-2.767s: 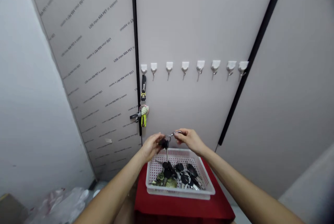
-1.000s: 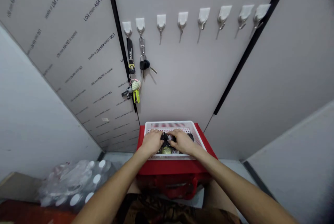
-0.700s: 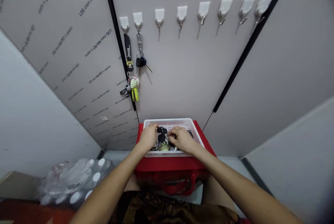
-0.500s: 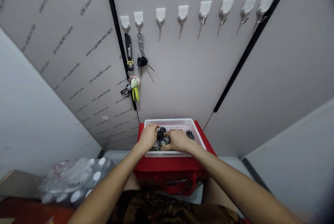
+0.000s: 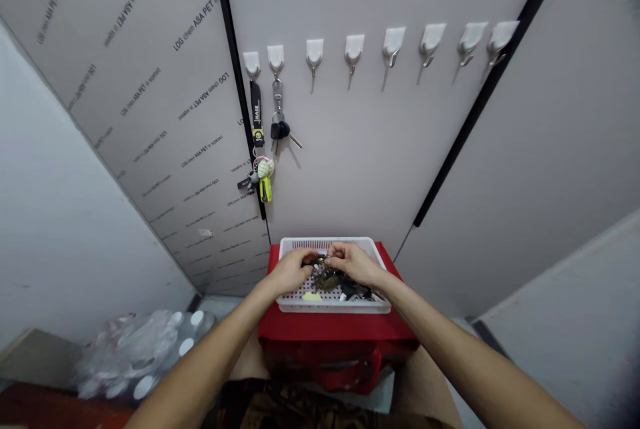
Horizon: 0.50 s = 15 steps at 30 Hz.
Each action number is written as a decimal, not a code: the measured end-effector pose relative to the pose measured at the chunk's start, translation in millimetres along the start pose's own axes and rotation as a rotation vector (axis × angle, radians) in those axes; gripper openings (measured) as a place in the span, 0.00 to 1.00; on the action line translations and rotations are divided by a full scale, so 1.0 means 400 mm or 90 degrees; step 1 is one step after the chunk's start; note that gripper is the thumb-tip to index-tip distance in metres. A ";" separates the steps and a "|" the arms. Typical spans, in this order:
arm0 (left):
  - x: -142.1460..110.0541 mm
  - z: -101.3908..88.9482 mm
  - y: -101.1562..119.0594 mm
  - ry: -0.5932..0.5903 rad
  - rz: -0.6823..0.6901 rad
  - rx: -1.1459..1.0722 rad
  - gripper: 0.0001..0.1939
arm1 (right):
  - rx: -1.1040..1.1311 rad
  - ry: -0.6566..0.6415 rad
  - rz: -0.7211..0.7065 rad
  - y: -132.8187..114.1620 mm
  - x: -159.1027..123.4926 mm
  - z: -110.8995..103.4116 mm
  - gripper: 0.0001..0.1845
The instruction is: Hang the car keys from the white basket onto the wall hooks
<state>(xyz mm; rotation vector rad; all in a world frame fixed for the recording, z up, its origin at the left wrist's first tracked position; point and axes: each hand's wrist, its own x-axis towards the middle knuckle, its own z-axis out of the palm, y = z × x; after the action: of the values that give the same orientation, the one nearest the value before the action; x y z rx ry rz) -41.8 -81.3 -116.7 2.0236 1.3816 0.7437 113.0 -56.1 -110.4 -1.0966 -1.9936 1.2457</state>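
Keychains (image 5: 327,280) shifted within one basket (image 5: 333,307), two hands (image 5: 293,271) (image 5: 354,263) pinching some, eight hooks (image 5: 355,49) above

Left hand (image 5: 291,272) and right hand (image 5: 356,263) in basket (image 5: 333,307) of keys (image 5: 353,291), red bag (image 5: 335,327) beneath, lanyard (image 5: 257,109) and black keys (image 5: 281,129) on leftmost hooks (image 5: 275,55), bottles (image 5: 145,385) near left.

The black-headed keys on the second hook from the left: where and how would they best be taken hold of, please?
I would pinch the metal clasp from the front, thumb and finger on its two sides: it hangs slim and upright below the hook, whereas the keys beneath splay sideways.
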 end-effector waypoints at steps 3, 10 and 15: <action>0.017 0.002 0.033 -0.020 0.024 -0.187 0.16 | 0.128 -0.012 0.003 -0.043 -0.004 -0.019 0.08; 0.040 -0.041 0.076 0.040 -0.058 -0.392 0.11 | 0.193 0.036 0.038 -0.102 0.005 -0.053 0.12; 0.045 -0.099 0.097 0.084 -0.043 -0.375 0.10 | 0.185 0.015 0.031 -0.118 0.010 -0.058 0.14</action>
<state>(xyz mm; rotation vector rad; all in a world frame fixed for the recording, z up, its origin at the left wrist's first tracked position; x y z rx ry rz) -40.4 -70.3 -59.6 1.4821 1.1195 1.1159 112.3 -53.1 -57.6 -1.0151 -1.7088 1.4857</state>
